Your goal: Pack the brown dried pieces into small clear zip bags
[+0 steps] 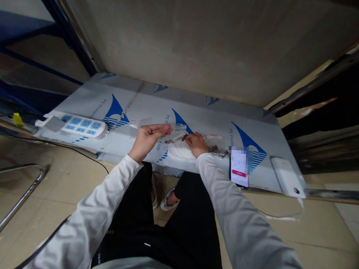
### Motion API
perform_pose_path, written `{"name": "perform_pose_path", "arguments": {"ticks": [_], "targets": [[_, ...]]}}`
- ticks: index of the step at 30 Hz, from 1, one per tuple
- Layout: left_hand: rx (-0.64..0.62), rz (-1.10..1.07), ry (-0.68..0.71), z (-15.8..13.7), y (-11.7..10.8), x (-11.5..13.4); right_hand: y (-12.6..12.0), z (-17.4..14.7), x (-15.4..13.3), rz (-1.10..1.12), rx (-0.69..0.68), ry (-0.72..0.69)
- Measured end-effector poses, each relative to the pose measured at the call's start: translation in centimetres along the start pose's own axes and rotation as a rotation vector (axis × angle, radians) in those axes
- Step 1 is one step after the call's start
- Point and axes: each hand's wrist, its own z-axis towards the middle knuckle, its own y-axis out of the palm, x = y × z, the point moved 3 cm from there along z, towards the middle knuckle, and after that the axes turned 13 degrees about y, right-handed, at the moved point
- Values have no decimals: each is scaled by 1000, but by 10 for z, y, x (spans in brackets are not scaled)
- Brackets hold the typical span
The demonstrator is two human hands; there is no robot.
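Note:
My left hand point(148, 140) is closed in a pinch on the edge of a small clear plastic bag point(180, 127), just left of the middle of the board. Close by on the right, my right hand point(196, 144) has its fingers curled together over small dark brown pieces point(184, 137), whose exact kind is too small to make out. Beneath both lies a white sheet or bag point(180, 151). More brown pieces point(215, 148) rest in clear plastic to the right of my right hand. Another clear bag point(139, 122) lies flat beyond my left hand.
A white power strip point(84, 126) with blue sockets sits at the left of the film-covered board point(151, 96). On the right are a lit phone point(239, 170) at the front edge and a white device point(288, 177) with a cable. A grey panel point(185, 41) rises behind.

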Motion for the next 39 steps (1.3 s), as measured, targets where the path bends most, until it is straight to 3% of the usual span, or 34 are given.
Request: {"name": "perform_pose_path", "arguments": {"ticks": [4,7,10,13,19,23,25,27,32,39], "targets": [[15,-10,4,2,0,1,-13,-2,-5,58,29,14],[-21,11,10,1,1,0,-47,-11,-22,180,88,-5],[-76,43,67,0,5,0,-96,-28,-53,419,160,-192],[-118,72,115,-2,12,4,-130,-42,-84,399,73,-405],[-132,100,159,-4,23,15,-142,-45,-97,111,-35,-552],[-131,76,157,-6,25,18,-140,-43,-95,81,-74,-646],[-108,51,147,-7,25,17,-139,-43,-93,171,-33,-592],[-97,31,148,-8,25,16,-136,-43,-87,332,-22,-440],[-79,18,167,-9,26,15,-108,-46,-73,767,-278,-2],[-20,65,209,-9,24,20,-98,-52,-75,974,-279,48]]}}
